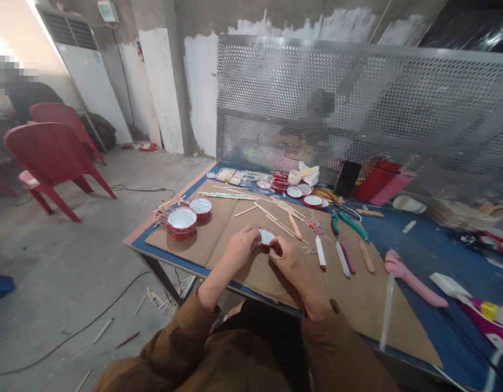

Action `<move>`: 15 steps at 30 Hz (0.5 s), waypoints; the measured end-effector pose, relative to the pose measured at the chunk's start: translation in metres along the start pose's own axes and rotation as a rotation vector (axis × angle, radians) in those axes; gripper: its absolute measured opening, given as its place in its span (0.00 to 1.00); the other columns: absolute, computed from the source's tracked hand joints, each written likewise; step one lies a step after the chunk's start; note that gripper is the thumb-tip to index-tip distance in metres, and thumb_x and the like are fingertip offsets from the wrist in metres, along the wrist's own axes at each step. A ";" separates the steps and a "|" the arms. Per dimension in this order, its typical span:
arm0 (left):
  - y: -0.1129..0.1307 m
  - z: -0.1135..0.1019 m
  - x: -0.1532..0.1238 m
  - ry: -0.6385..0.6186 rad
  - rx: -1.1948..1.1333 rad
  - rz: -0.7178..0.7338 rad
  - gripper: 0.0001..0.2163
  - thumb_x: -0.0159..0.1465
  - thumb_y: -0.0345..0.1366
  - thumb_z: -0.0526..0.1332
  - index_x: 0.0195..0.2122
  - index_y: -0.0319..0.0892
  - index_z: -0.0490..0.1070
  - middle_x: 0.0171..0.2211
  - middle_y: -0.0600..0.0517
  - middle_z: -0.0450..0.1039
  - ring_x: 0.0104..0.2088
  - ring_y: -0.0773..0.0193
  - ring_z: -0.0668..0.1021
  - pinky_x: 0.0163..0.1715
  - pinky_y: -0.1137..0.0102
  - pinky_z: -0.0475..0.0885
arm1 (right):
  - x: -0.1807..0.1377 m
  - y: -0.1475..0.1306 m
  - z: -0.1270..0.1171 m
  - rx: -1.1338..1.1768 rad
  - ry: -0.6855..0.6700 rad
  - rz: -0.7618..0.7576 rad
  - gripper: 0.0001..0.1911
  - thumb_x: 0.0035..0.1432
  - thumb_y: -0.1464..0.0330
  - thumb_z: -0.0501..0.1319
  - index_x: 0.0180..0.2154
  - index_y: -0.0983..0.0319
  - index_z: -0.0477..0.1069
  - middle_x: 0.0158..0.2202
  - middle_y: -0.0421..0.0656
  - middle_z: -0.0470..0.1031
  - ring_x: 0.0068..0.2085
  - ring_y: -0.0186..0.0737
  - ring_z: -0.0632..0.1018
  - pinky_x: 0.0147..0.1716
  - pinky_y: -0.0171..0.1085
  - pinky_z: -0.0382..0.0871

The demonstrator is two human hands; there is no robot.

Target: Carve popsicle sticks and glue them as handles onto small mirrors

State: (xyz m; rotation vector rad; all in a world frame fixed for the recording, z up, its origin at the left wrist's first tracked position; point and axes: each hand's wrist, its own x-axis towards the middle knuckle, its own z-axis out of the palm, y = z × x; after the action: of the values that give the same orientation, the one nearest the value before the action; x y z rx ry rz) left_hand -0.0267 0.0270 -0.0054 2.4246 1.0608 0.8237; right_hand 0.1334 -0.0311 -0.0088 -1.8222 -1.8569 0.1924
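Between my two hands is a small red toy drum (266, 236) with a pale round face, held just over the cardboard sheet (231, 218). My left hand (244, 243) pinches its left edge. On the right edge, the fingers of my right hand (284, 253) are closed, partly covering the rim. Similar drums (181, 219) stand stacked to the left, beside thin wooden sticks (164, 211). Flat wooden strips (280, 225) lie beyond my hands. To the right are a white marker-like tube (320, 253), a grey one (342, 259) and a purple one (348, 257).
More red drums (280, 182) sit at the table's back. Green-handled pliers (354, 226), a pink glue gun (412, 280), a dark phone (347, 178) and a red bottle (376, 181) are to the right. A perforated metal panel (259, 81) borders the back; red chairs (55, 158) stand left.
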 end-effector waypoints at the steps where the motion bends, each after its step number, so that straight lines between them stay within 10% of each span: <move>1: 0.000 0.000 0.000 0.001 0.002 0.001 0.07 0.63 0.29 0.52 0.32 0.40 0.69 0.34 0.51 0.70 0.30 0.67 0.72 0.30 0.74 0.64 | 0.000 -0.002 -0.002 -0.005 0.000 -0.002 0.06 0.53 0.70 0.54 0.34 0.59 0.68 0.28 0.39 0.72 0.30 0.35 0.72 0.30 0.32 0.59; 15: -0.002 0.001 -0.001 -0.019 0.013 0.012 0.06 0.62 0.30 0.54 0.32 0.41 0.70 0.36 0.50 0.70 0.31 0.67 0.73 0.31 0.74 0.65 | 0.000 -0.008 -0.013 0.044 -0.053 -0.033 0.08 0.57 0.66 0.53 0.31 0.60 0.68 0.29 0.40 0.73 0.32 0.36 0.73 0.31 0.33 0.60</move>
State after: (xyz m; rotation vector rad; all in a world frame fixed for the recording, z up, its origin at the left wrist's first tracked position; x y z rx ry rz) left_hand -0.0275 0.0274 -0.0073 2.4476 1.0484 0.7981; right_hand 0.1319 -0.0351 0.0058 -1.7719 -1.9025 0.2699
